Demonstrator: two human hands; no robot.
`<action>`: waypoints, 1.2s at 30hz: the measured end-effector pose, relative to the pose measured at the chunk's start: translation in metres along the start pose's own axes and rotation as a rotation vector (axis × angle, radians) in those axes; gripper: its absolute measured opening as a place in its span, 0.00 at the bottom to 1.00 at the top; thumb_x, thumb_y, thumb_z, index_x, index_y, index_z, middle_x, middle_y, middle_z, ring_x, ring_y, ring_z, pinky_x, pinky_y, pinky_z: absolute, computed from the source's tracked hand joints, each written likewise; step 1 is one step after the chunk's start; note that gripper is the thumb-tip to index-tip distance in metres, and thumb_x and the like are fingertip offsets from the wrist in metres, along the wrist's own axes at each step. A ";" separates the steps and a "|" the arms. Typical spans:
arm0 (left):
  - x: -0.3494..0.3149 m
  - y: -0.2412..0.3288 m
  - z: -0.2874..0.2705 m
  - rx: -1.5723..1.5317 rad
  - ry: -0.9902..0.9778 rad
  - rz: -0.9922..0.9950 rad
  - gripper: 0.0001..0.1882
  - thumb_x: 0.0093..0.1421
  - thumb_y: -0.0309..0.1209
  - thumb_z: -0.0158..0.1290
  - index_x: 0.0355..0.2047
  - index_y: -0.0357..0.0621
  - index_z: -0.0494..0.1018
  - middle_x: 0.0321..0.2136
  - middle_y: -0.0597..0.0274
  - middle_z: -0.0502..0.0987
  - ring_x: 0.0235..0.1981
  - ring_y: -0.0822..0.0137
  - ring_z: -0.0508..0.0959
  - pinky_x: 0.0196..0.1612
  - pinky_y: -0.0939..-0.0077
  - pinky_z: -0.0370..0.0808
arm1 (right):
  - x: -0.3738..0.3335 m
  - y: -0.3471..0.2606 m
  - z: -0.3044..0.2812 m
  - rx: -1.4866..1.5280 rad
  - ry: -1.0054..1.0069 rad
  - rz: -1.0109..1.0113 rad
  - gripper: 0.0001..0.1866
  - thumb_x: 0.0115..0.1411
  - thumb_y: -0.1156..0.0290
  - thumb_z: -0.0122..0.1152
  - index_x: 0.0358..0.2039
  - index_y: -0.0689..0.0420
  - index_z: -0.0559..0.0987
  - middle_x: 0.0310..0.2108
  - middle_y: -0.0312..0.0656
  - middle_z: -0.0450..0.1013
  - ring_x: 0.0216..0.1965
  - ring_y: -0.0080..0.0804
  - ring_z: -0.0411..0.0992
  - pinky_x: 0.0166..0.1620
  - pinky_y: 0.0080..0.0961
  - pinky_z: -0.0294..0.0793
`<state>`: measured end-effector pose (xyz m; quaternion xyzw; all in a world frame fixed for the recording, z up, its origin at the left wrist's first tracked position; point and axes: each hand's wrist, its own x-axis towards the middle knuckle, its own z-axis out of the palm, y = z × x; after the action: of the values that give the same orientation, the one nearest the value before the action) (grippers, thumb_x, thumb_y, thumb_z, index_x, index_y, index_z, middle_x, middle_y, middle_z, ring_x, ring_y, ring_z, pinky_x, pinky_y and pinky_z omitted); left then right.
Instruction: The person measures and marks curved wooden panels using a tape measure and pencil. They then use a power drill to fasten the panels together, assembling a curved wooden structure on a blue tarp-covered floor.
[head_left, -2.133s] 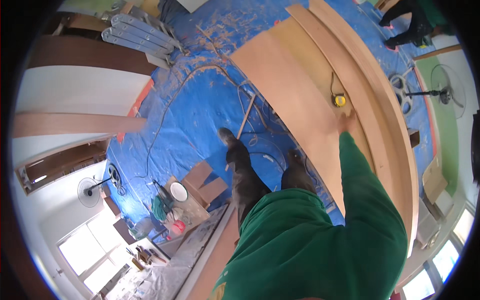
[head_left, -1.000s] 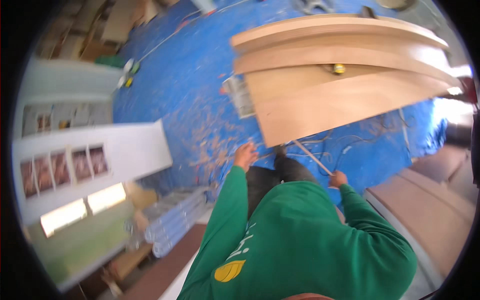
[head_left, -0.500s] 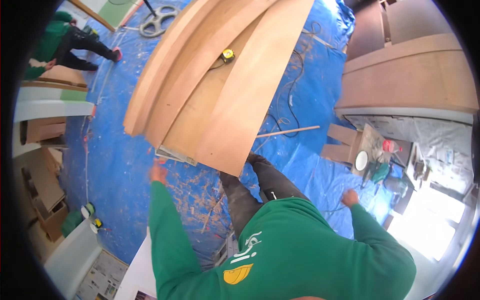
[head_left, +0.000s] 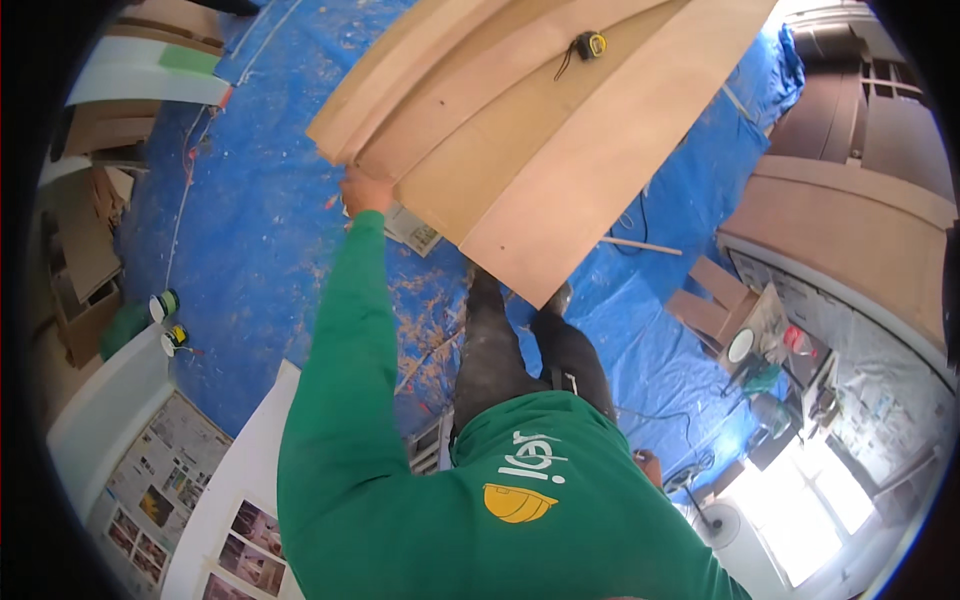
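A long wooden piece (head_left: 590, 165), built of flat boards with curved strips along its left side, stretches away in front of me. My left hand (head_left: 367, 190) is at its near left end, fingers closed around the tip of a curved strip (head_left: 415, 120). On the boards lies a yellow and black tape measure (head_left: 590, 45) with a dark wrist strap. Beneath the near end a bit of printed paper (head_left: 412, 232) sticks out. Down beside my right hip is my right hand (head_left: 648, 465), partly covered by my body, its fingers hard to see.
Blue sheeting (head_left: 250, 260) with wood shavings covers the floor. To the right are a thin wooden stick (head_left: 645, 245), small board pieces (head_left: 710, 305), an open white-topped tub (head_left: 740, 345) and a fan (head_left: 715, 522). Two small tins (head_left: 165, 305) stand at left. Large wooden panels (head_left: 850, 210) fill the right side.
My left hand has moved forward onto the wooden piece's end. My right hand has drawn back beside my hip. The view has shifted, and the co-worker at upper left has mostly left it.
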<state>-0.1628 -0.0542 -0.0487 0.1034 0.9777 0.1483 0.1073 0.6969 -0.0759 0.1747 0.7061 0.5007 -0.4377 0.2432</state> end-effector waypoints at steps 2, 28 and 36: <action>-0.019 -0.001 -0.012 0.141 -0.067 0.232 0.56 0.51 0.50 0.78 0.71 0.35 0.62 0.68 0.37 0.70 0.66 0.38 0.73 0.65 0.42 0.74 | 0.015 -0.010 -0.022 0.300 -0.012 0.060 0.24 0.73 0.66 0.62 0.63 0.66 0.73 0.33 0.53 0.84 0.32 0.41 0.86 0.33 0.35 0.84; -0.228 0.052 -0.061 -0.251 -0.215 0.321 0.50 0.47 0.45 0.79 0.64 0.34 0.69 0.57 0.34 0.76 0.62 0.36 0.74 0.66 0.44 0.72 | 0.094 0.009 -0.012 0.080 -0.104 -0.206 0.21 0.75 0.57 0.60 0.43 0.68 0.81 0.33 0.49 0.86 0.31 0.37 0.86 0.36 0.33 0.84; -0.303 0.061 0.020 0.000 -0.117 0.299 0.53 0.46 0.53 0.79 0.63 0.34 0.69 0.58 0.37 0.73 0.63 0.36 0.73 0.68 0.46 0.72 | 0.129 -0.120 -0.064 0.229 0.010 -0.410 0.22 0.75 0.54 0.64 0.49 0.64 0.80 0.34 0.48 0.86 0.31 0.32 0.85 0.34 0.27 0.80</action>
<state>0.1422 -0.0625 0.0062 0.2563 0.9435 0.1563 0.1406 0.6252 0.0832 0.1070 0.6150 0.5818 -0.5283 0.0650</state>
